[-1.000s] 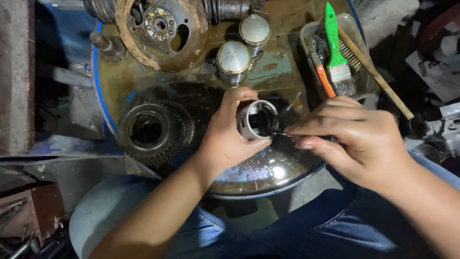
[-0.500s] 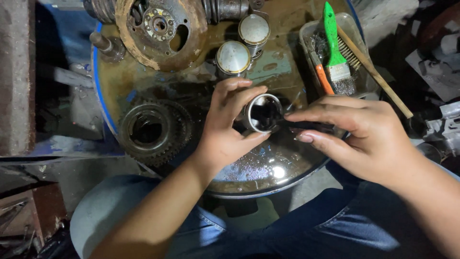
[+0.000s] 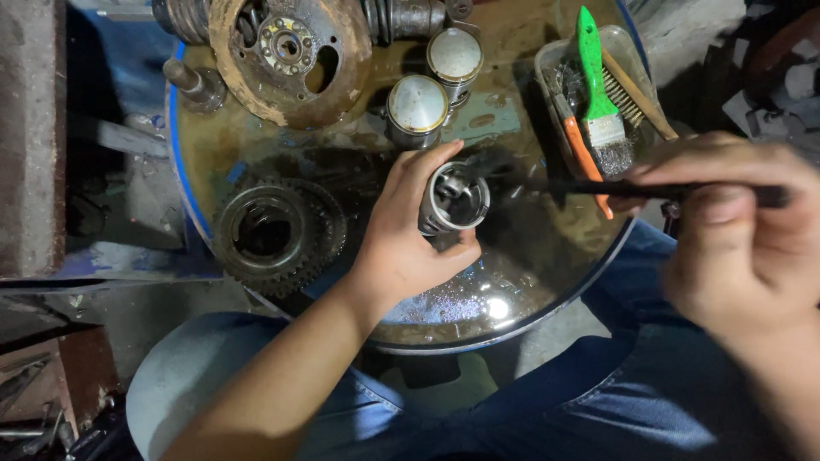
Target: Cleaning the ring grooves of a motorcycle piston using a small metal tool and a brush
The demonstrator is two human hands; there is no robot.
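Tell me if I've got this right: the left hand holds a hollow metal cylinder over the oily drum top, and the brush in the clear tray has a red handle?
Not quite: the head view shows the brush handle is green.

Three pistons (image 3: 455, 198), perhaps four brushes (image 3: 598, 94), one gear (image 3: 272, 235).
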